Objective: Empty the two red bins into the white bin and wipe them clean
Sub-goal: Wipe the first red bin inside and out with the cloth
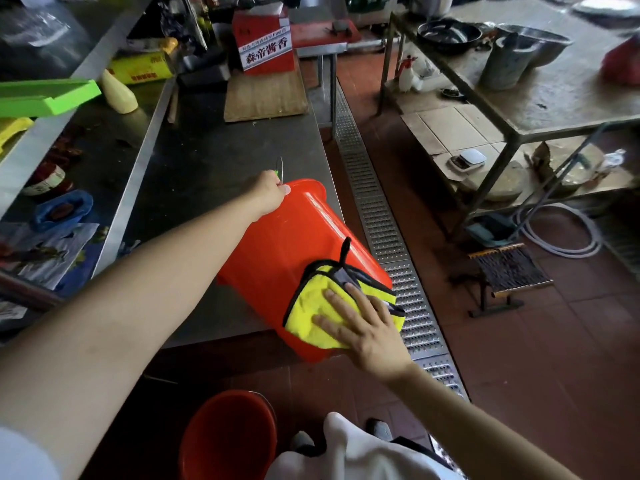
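Dull steel surface (207,161). Left grip (270,194) curled on the far rim of a glossy red bin (287,244), tipped over the surface's edge. Right grip (363,327) flat, fingers straight, pressing plush yellow cloth (311,313) on its smooth wall. Second red bin (228,438) on the floor; contents unclear.
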Motion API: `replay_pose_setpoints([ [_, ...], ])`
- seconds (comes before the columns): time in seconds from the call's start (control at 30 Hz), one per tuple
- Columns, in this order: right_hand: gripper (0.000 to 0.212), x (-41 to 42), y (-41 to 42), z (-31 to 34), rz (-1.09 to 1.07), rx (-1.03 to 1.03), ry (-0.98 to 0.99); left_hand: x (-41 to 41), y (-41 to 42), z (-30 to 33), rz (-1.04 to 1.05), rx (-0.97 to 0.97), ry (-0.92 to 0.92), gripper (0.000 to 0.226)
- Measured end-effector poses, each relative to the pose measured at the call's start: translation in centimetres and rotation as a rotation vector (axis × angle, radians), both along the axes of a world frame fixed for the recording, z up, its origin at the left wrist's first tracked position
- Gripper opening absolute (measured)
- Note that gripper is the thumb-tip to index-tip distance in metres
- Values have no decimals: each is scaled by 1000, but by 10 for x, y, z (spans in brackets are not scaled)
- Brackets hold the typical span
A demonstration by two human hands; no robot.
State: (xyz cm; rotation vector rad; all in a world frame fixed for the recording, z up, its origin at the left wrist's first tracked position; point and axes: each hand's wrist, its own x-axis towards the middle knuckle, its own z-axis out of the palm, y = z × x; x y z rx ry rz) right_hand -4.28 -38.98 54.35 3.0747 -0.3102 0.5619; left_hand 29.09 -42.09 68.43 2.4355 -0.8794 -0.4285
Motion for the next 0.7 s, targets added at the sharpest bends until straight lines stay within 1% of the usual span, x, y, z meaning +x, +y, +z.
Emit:
replay_pose_setpoints([
  [0.07, 91, -9, -9, 1, -51, 38, -4, 0, -1, 1, 7, -15, 35, 29],
  [0.13, 89, -6, -9, 8, -63, 38, 30, 0, -2, 1, 25, -33, 75, 27],
  [0.2, 74, 10, -2, 17, -54, 30, 37, 2, -3, 3, 46, -42, 130, 30],
  [0.27, 60, 36, 5, 30, -96, 57, 42, 6, -1, 5, 62, -39, 209, 36],
  [0.33, 56, 67, 11, 46, -154, 94, 67, 10, 3, 6, 76, -54, 295, 36],
  [0.43, 51, 119, 11, 65, -181, 139, 114, 14, 8, 5, 83, -95, 357, 23],
  [0.5, 50, 151, 8, 73, -190, 171, 134, 15, 11, 2, 90, -131, 375, 19],
  [0.57, 50, 173, 8, 76, -203, 189, 146, 16, 16, -1, 91, -164, 406, 21],
  [0.63, 53, 175, 10, 74, -210, 191, 137, 17, 20, -4, 74, -173, 394, 20],
  [0.7, 60, 158, 12, 67, -175, 165, 112, 20, 24, -5, 61, -174, 382, 19],
])
